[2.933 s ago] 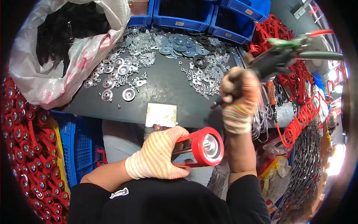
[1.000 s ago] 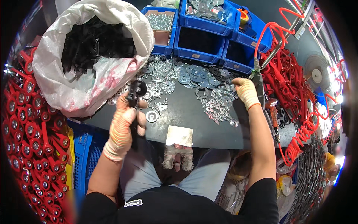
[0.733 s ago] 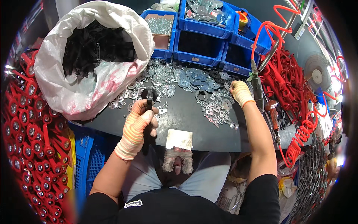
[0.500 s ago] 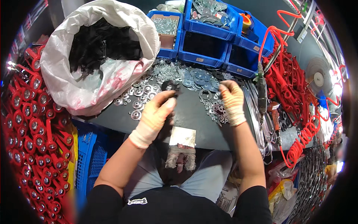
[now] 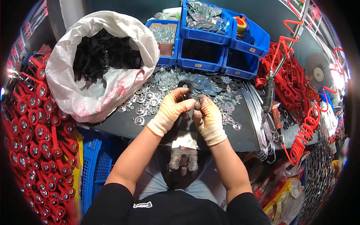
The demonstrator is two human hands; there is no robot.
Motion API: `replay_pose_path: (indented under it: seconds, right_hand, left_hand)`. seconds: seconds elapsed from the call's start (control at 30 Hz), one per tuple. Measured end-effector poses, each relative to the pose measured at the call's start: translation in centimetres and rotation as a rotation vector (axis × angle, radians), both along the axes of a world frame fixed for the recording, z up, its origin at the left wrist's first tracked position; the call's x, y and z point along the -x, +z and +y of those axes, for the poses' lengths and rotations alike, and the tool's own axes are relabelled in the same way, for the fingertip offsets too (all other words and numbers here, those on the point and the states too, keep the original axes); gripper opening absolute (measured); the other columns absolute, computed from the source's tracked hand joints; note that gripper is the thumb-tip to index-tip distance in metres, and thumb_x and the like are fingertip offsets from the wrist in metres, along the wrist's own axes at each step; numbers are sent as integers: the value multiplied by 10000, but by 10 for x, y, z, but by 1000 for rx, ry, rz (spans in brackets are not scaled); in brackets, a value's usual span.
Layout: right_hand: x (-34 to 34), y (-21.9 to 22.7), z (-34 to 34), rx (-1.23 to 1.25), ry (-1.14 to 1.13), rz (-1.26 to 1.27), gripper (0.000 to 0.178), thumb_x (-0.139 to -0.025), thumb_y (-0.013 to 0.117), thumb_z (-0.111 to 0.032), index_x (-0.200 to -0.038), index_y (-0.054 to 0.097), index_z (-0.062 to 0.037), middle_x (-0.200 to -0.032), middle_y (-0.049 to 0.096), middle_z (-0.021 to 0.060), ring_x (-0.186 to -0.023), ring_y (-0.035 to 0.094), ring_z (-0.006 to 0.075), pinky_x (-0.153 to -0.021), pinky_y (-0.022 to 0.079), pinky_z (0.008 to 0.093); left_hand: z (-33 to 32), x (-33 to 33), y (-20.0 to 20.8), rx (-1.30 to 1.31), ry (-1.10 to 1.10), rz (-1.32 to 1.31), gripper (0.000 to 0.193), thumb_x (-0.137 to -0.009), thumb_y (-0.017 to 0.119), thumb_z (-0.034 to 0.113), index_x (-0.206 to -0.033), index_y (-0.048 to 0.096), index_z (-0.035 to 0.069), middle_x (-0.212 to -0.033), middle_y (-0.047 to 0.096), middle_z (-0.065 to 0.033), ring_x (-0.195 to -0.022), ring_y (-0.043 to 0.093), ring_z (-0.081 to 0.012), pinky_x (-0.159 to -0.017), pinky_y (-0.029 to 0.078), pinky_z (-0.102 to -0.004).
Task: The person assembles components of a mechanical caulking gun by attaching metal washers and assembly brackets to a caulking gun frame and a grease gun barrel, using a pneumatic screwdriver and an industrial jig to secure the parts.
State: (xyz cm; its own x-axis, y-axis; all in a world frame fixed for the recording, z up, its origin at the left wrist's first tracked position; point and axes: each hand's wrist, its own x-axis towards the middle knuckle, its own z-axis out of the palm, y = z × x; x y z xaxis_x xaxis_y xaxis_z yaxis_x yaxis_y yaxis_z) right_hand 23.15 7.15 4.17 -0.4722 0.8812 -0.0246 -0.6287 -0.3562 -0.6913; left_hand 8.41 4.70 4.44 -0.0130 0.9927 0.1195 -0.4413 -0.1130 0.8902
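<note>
Both hands wear light striped gloves with bare fingertips and meet over the middle of the bench. My left hand (image 5: 170,111) is closed round a black part with a rounded end (image 5: 184,84); the rest of it is hidden by my fingers. Right beside it, my right hand (image 5: 208,119) is pinched shut at the left fingertips, and what it holds is too small and covered to name. Beyond the hands lie flat metal discs (image 5: 202,83). Round flanged washers (image 5: 140,110) and small nuts are scattered to the left, more small washers (image 5: 228,107) to the right.
A white sack (image 5: 56,78) of black parts stands at left, beside heaped red handles (image 5: 41,150). Blue bins (image 5: 200,66) line the back. At right are metal rods (image 5: 253,112), a hanging screwdriver-like tool (image 5: 269,93) and a coiled red hose (image 5: 296,148).
My right hand has come left from the small washers to meet my left hand, its fingers now pinched. My left hand has shifted slightly right with the black part.
</note>
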Motion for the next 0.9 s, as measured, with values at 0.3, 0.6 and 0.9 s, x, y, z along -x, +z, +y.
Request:
replay_pose_path:
  seconds: [0.3,0.6,0.9]
  right_hand:
    - [16,13,-30,-232,-333,-74,225,-947,578,-298,-1003,523,-87,-685,534,-47,-525,493,23,-435,351,145]
    - [21,10,-30,-135,-257,-110,266,-945,567,-357,-988,535,-97,-704,535,-67,-518,493,4,-422,337,141]
    - [-98,-5,152,-915,-679,-1537,250,-828,639,-165,-1025,672,-14,-928,693,149,-876,660,267,-805,495,323]
  left_hand:
    - [-24,-23,10,-217,312,403,349,-924,621,179,-1181,581,-55,-925,636,-37,-771,565,-72,-701,478,-218]
    - [-22,-11,5,-330,426,754,299,-935,582,158,-1150,604,-48,-877,592,-89,-794,561,-150,-728,453,-262]
    - [-20,-1,4,-106,382,365,273,-905,643,199,-1063,639,-23,-712,586,-21,-602,523,-71,-552,433,-228]
